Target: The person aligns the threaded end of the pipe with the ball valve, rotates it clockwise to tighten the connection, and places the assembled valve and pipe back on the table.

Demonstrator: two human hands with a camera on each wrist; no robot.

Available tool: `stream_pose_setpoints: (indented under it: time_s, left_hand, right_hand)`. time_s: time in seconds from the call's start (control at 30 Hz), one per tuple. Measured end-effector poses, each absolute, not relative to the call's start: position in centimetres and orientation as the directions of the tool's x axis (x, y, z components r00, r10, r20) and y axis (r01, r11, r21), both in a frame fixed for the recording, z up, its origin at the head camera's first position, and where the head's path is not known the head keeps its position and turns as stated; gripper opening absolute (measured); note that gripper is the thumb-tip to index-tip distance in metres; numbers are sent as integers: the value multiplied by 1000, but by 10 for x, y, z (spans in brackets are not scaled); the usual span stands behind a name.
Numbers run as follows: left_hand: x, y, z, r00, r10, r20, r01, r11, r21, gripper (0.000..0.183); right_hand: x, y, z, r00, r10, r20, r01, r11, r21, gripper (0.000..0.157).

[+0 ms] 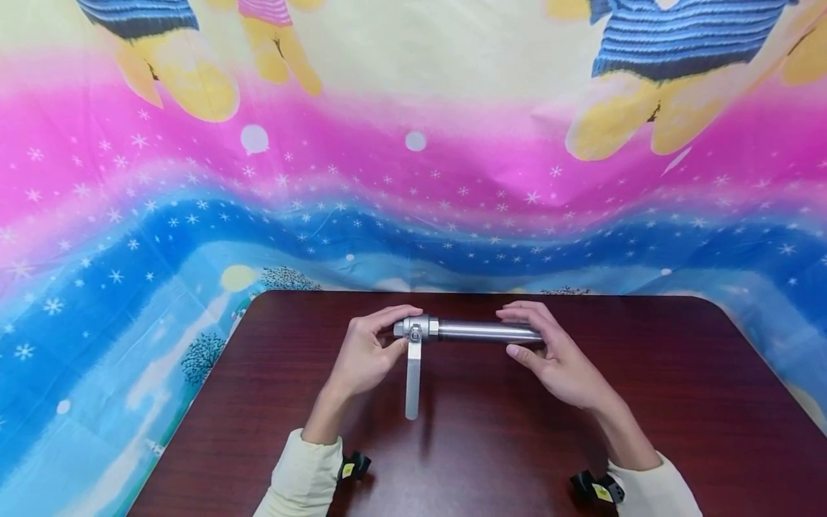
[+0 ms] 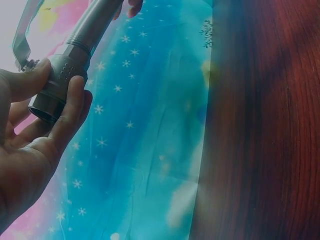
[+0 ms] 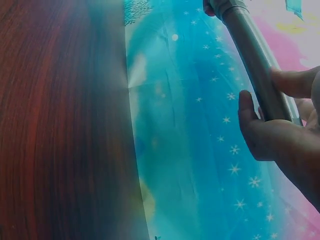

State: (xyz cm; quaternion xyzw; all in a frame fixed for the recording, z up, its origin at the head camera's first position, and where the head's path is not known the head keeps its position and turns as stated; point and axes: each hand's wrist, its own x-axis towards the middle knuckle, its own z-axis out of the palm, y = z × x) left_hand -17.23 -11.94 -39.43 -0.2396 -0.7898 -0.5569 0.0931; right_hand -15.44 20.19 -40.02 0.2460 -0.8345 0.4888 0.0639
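In the head view a metal ball valve is joined to a straight steel pipe, held level above the table. The valve's flat lever points toward me, square to the pipe. My left hand grips the valve body, thumb on the near side and fingers on the far side. My right hand holds the pipe near its free end, which the palm partly hides. In the left wrist view the open threaded mouth of the valve shows, and several threads of the pipe stay exposed at the joint.
A dark red wood-grain table with rounded corners lies beneath both hands. Behind and beside it hangs a printed cloth with snowflakes and cartoon figures. Black wrist cameras sit by both cuffs.
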Motion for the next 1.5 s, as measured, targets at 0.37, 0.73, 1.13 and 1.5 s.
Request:
stream_pose_setpoints:
  time_s: [0.37, 0.73, 1.13, 1.5]
  left_hand:
    - [-173, -119, -395, -866, 277, 416, 483, 252, 838, 53]
    - [-172, -120, -397, -864, 275, 421, 487, 249, 837, 54]
    - [-172, -120, -397, -868, 279, 412, 481, 260, 837, 54]
    - [-173, -120, -396, -867, 274, 416, 483, 255, 838, 53]
  right_hand:
    - [-153, 201, -397, -866, -328, 378, -494, 443, -748, 43]
    - [-154, 201, -396, -860, -342, 380, -505, 449, -737, 42]
    - [-153, 202, -398, -883, -351, 311, -445, 417, -792, 38]
    - [-152, 201, -399, -865, -326, 382, -495, 427, -757, 41]
